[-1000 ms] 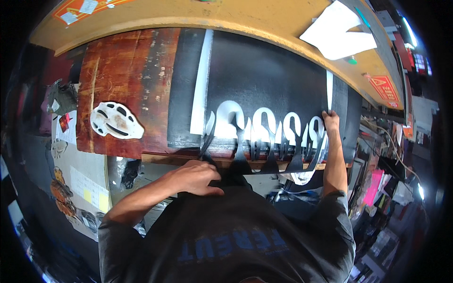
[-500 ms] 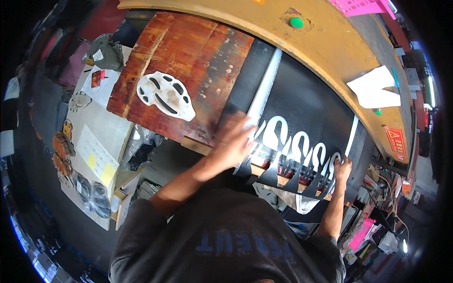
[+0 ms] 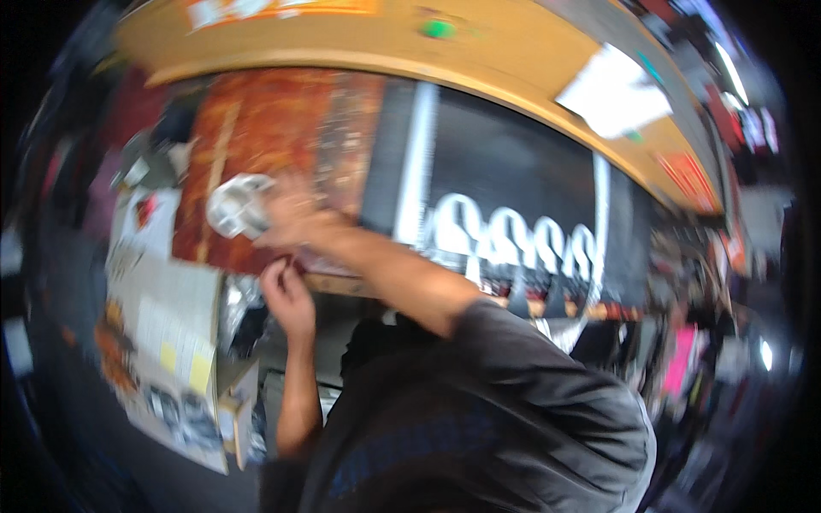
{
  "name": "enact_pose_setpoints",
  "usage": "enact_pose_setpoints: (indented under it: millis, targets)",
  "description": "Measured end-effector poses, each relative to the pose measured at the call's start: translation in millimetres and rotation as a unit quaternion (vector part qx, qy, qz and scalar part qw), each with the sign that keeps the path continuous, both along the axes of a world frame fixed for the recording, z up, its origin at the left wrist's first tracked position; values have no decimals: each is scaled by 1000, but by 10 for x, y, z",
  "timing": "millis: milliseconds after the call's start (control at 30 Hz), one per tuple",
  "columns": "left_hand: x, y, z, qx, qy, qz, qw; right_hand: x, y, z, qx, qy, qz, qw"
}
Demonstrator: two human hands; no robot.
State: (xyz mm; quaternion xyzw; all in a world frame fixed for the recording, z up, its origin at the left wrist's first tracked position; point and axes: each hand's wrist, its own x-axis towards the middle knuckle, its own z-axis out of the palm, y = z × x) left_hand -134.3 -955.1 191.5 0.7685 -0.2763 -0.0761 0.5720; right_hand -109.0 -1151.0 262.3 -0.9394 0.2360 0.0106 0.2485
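Observation:
A flat white piece with slots (image 3: 235, 205) lies on the worn red-brown board (image 3: 248, 111). My right hand (image 3: 295, 209) reaches across to the left, over the right part of this piece; motion smears its fingers, so its grip cannot be told. Closer to me, my left hand (image 3: 288, 295) is at the board's front edge with its fingers bent together; anything between them is too small to make out. Right of the board, a row of white loop shapes (image 3: 505, 235) runs along the front of a black sheet (image 3: 513, 154), with neither hand on it.
A curved yellow machine beam (image 3: 342, 47) spans the far side, with a green button (image 3: 438, 30) and a white paper piece (image 3: 614, 90). At left stands a side table (image 3: 158, 282) with papers, dark parts and plastic-wrapped items. A pale strip (image 3: 416, 162) crosses the black surface.
My right hand has left the right end of the loop row and crossed to the white slotted piece. My left hand has drawn back leftward to the board's front edge. The view has shifted.

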Motion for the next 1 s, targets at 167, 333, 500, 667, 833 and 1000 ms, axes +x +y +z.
enact_pose_setpoints:
  millis: [167, 333, 500, 667, 833, 1000]
  targets:
    - [-777, 135, 387, -12, 48, -110, 993, 391, 153, -158, -57, -1, 62, 996]
    - [-1081, -43, 712, 81, 18, -255, 963, 1, -154, 180, 178, -77, -15, 981]
    - [-1296, -555, 806, 20, -37, -412, 910, -1627, -576, 687, 394, -221, -121, 884]
    - [-2133, -1509, 764, 62, -185, -594, 780, -3423, -479, 1215, 240, -343, -345, 840]
    - [-3155, -2138, 572, 52, -94, -679, 726, -4538, 120, 1521, 216, -436, -470, 737]
    - [-3638, -2540, 504, 113, -532, -678, 495, -5297, 863, 1399, 326, -574, -532, 531]
